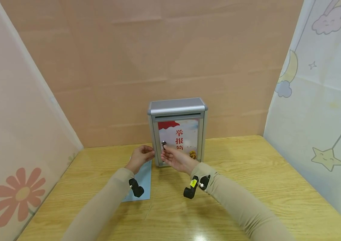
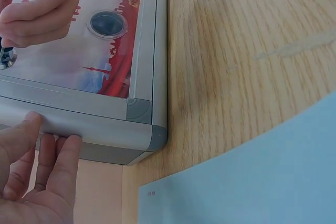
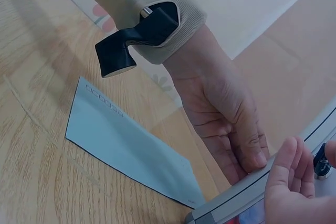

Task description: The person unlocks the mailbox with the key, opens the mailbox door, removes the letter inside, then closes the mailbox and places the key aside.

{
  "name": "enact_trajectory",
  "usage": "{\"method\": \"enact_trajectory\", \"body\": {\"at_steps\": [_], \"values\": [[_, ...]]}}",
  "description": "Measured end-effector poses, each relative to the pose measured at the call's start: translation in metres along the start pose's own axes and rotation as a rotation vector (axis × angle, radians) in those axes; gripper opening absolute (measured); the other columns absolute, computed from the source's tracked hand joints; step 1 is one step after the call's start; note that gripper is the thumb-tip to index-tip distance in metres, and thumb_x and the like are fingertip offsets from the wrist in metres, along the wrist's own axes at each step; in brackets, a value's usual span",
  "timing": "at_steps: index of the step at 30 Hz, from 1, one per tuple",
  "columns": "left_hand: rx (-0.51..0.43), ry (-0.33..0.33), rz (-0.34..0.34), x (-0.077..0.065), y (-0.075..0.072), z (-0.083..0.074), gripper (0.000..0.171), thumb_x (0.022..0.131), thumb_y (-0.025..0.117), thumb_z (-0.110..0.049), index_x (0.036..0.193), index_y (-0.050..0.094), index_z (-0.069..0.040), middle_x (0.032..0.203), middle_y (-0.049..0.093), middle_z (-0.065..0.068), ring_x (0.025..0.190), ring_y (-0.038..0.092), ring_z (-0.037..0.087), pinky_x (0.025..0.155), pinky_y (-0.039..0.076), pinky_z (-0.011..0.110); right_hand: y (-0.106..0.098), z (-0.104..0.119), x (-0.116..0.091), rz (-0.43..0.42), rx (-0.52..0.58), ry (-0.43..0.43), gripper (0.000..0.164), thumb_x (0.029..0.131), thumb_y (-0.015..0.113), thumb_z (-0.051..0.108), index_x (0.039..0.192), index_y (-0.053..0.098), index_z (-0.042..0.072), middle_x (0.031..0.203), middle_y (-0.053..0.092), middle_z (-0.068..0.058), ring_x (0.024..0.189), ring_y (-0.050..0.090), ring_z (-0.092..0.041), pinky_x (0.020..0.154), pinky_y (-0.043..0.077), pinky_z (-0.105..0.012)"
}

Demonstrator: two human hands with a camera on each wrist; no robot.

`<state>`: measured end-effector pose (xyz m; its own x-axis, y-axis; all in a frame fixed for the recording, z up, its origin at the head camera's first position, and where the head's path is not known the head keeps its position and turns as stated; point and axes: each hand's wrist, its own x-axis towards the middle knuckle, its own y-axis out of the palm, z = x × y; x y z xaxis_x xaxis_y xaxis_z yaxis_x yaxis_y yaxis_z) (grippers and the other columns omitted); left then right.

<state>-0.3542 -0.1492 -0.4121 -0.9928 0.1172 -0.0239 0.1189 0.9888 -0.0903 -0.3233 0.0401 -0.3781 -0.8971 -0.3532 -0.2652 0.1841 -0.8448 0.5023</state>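
Note:
A grey metal letter box [image 1: 200,134] with a slot near its top and red lettering stands upright on the table. My right hand [image 1: 177,160] is at the left part of its door and pinches a small black-headed key [image 3: 319,153] in the round lock [image 3: 322,170]. In the left wrist view the right-hand fingers partly hide the lock. My left hand [image 1: 141,158] touches the box's left side, thumb and fingertips against the frame edge [image 2: 100,132]. A light blue envelope [image 1: 144,179] lies flat below the left wrist, partly covered by it.
The wooden table [image 1: 230,187] runs up to a peach-coloured back wall [image 1: 113,83] close behind the box. Printed side walls [image 1: 318,117] bound it on the left and right. Black camera mounts [image 1: 190,189] stick out from both wrists.

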Motion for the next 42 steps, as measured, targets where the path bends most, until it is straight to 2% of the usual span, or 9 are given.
{"method": "enact_trajectory", "body": {"at_steps": [8, 12, 16, 23, 29, 37, 42], "values": [[-0.001, 0.004, -0.023, 0.0, -0.001, 0.003, 0.023, 0.091, 0.064, 0.0, 0.112, 0.056, 0.006, 0.101, 0.061, 0.011, 0.088, 0.065, 0.013, 0.089, 0.055, 0.032, 0.004, -0.001, 0.005, -0.064, -0.055, -0.043, 0.011, 0.096, 0.059, 0.012, 0.088, 0.058, 0.006, 0.079, 0.057, -0.002, 0.069, 0.054, -0.008, 0.063, 0.048, -0.016], [-0.009, 0.012, -0.025, -0.001, 0.0, 0.003, 0.022, 0.091, 0.064, 0.0, 0.111, 0.056, 0.007, 0.099, 0.06, 0.011, 0.087, 0.065, 0.013, 0.087, 0.056, 0.032, 0.007, -0.001, 0.005, -0.072, -0.148, -0.105, 0.008, 0.096, 0.056, 0.007, 0.089, 0.057, 0.003, 0.079, 0.054, -0.003, 0.07, 0.053, -0.01, 0.064, 0.047, -0.018], [-0.009, 0.014, -0.03, -0.003, 0.001, 0.002, 0.022, 0.091, 0.064, 0.001, 0.111, 0.057, 0.006, 0.099, 0.061, 0.011, 0.088, 0.065, 0.014, 0.085, 0.056, 0.03, 0.009, 0.0, 0.004, -0.083, -0.223, -0.128, 0.008, 0.097, 0.054, 0.009, 0.094, 0.057, 0.001, 0.084, 0.053, -0.004, 0.074, 0.054, -0.011, 0.068, 0.05, -0.02], [0.011, 0.03, -0.045, -0.003, 0.001, 0.002, 0.023, 0.091, 0.064, -0.001, 0.111, 0.057, 0.007, 0.1, 0.062, 0.013, 0.088, 0.066, 0.015, 0.087, 0.056, 0.034, 0.007, 0.003, 0.001, -0.086, -0.139, -0.12, 0.017, 0.101, 0.05, 0.011, 0.111, 0.055, -0.002, 0.088, 0.058, -0.006, 0.077, 0.059, -0.012, 0.07, 0.053, -0.02], [0.017, 0.028, -0.049, -0.004, 0.001, 0.001, 0.023, 0.091, 0.064, -0.002, 0.111, 0.057, 0.007, 0.1, 0.062, 0.013, 0.088, 0.066, 0.016, 0.086, 0.056, 0.033, 0.003, 0.002, 0.001, -0.065, -0.075, -0.101, 0.014, 0.101, 0.05, 0.01, 0.107, 0.056, -0.001, 0.086, 0.06, -0.005, 0.076, 0.06, -0.011, 0.07, 0.053, -0.019], [0.014, 0.022, -0.061, -0.003, 0.004, 0.0, 0.02, 0.09, 0.066, -0.002, 0.108, 0.059, 0.005, 0.098, 0.062, 0.011, 0.092, 0.067, 0.021, 0.089, 0.055, 0.037, 0.004, 0.007, -0.002, -0.047, -0.257, -0.163, 0.016, 0.101, 0.05, 0.01, 0.101, 0.057, -0.005, 0.077, 0.057, -0.002, 0.07, 0.056, -0.009, 0.066, 0.051, -0.019], [0.014, 0.025, -0.057, -0.002, 0.004, -0.001, 0.02, 0.091, 0.065, -0.002, 0.108, 0.058, 0.006, 0.099, 0.061, 0.012, 0.09, 0.066, 0.019, 0.086, 0.056, 0.034, 0.006, 0.01, -0.002, -0.07, -0.19, -0.132, 0.014, 0.101, 0.05, 0.009, 0.102, 0.057, -0.002, 0.08, 0.057, -0.004, 0.071, 0.057, -0.01, 0.065, 0.052, -0.019]]}}
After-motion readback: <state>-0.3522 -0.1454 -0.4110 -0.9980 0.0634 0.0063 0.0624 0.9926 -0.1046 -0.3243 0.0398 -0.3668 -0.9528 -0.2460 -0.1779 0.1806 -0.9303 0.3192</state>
